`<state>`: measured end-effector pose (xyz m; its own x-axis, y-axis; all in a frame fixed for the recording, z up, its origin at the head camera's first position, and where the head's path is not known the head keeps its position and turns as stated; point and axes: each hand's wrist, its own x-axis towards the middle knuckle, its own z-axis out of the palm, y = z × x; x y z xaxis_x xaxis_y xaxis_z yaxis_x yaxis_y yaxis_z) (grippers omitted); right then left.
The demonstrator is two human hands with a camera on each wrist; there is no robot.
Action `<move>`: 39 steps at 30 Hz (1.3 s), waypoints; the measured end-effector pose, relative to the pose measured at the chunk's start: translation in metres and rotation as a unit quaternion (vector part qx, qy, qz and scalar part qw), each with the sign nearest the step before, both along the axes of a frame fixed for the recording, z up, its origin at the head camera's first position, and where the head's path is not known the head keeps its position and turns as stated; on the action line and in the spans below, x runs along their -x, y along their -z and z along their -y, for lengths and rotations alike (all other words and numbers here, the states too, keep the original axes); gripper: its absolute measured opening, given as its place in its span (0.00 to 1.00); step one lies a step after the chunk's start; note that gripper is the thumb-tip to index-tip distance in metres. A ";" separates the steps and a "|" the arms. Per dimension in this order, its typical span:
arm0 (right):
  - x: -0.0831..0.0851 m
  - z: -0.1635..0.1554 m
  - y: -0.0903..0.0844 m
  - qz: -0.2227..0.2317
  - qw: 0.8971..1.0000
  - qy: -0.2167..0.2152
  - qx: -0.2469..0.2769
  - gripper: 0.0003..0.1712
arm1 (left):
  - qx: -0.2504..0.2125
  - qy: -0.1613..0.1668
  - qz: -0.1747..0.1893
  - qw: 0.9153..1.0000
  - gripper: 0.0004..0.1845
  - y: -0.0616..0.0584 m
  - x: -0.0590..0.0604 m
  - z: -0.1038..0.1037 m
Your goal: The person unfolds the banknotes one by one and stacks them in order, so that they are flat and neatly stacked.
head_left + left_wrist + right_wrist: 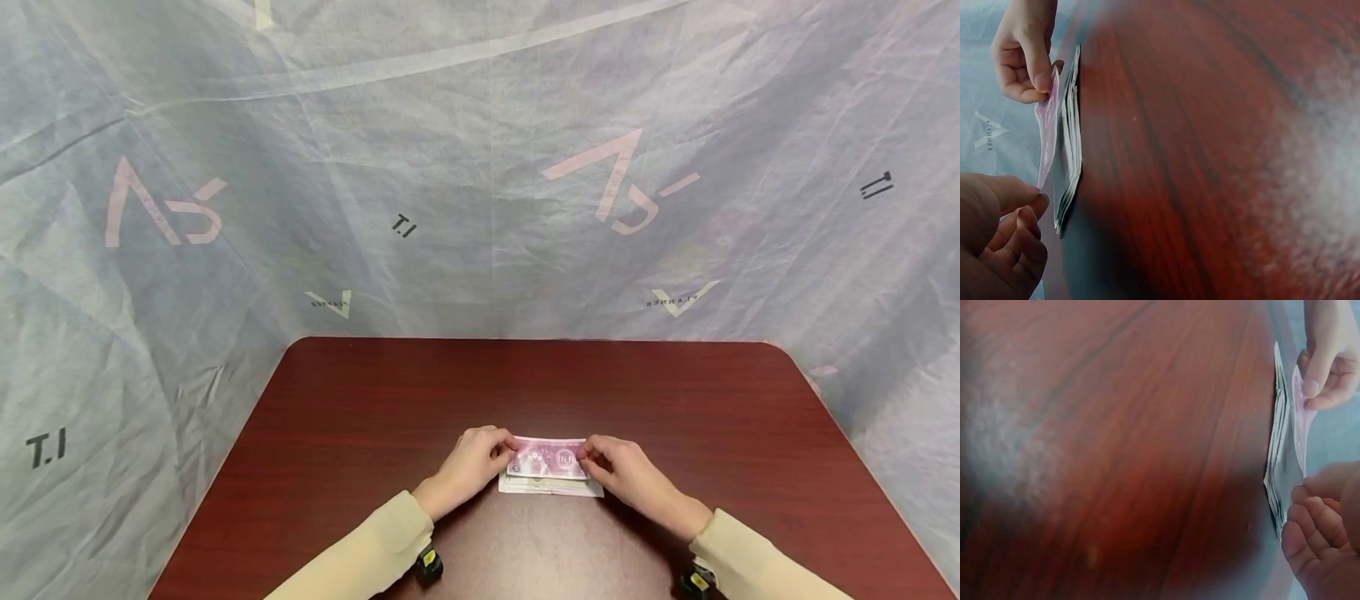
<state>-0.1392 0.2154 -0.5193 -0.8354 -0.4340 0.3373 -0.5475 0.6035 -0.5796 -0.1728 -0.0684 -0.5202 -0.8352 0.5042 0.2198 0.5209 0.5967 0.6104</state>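
A pinkish-purple banknote (546, 458) is stretched between my two hands. My left hand (474, 460) pinches its left end between thumb and forefinger, and my right hand (626, 468) pinches the right end the same way. Under the note lies a loose stack of banknotes (551, 487) on the table, its pale near edges showing. In the left wrist view the pink note (1049, 131) stands a little apart from the stack (1072, 144). The right wrist view shows the same gap between the note (1300, 425) and the stack (1279, 431).
The dark red wooden table (360, 408) has rounded far corners. Grey printed cloth (487, 208) hangs behind it and along both sides. Below each sleeve, a small black device sits at the wrist, one on the left (429, 567) and one on the right (696, 581).
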 end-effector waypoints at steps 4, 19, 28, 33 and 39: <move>-0.001 0.000 0.001 0.011 1.000 0.005 -0.011 0.09 | 0.004 0.002 -0.001 1.000 0.04 0.000 -0.001 -0.001; 0.001 0.001 0.007 -0.012 0.999 -0.010 -0.035 0.08 | 0.051 0.013 -0.033 0.998 0.04 0.008 -0.003 -0.003; 0.001 0.001 0.003 -0.010 0.998 -0.011 -0.065 0.07 | 0.069 0.014 -0.050 0.996 0.04 0.009 -0.002 -0.006; 0.002 0.001 0.001 0.000 0.996 -0.006 -0.086 0.06 | 0.082 0.018 -0.047 0.995 0.05 0.008 -0.001 -0.008; 0.001 0.000 0.004 -0.007 0.996 -0.017 -0.083 0.09 | 0.112 0.000 -0.034 0.993 0.05 0.004 -0.003 -0.006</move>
<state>-0.1404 0.2154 -0.5229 -0.8148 -0.5131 0.2697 -0.5768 0.6713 -0.4654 -0.1696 -0.0620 -0.5244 -0.8226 0.5464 0.1577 0.5559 0.7141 0.4255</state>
